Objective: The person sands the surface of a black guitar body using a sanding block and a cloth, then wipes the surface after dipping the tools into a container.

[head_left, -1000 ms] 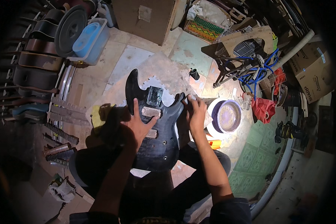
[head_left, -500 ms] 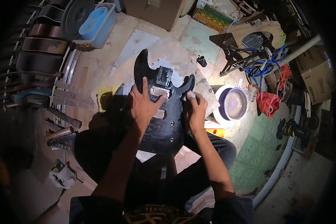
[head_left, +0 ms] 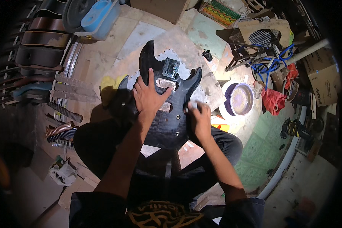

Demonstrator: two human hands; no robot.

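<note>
A black electric guitar body (head_left: pixel 165 133) with routed cavities and small holes rests across my legs, horns pointing away from me. My left hand (head_left: pixel 148 98) lies spread on its face, index finger along the left horn and thumb over a middle cavity. My right hand (head_left: pixel 199 119) is curled at the right edge below the shorter horn, pinching a small pale pad (head_left: pixel 191 105) against that edge; much of the pad is hidden by my fingers.
Guitar bodies (head_left: pixel 41 57) line the left, near tubs (head_left: pixel 95 17). At right are a purple-rimmed basin (head_left: pixel 242 98), a red bag (head_left: pixel 273 102), tangled blue hose (head_left: pixel 262 68) and cardboard boxes (head_left: pixel 323 87). A yellow cloth (head_left: pixel 107 89) lies left of the guitar body.
The guitar body and my left hand sit higher in the picture. My right hand has slid from near the right horn down along the body's edge, the pale pad still in it.
</note>
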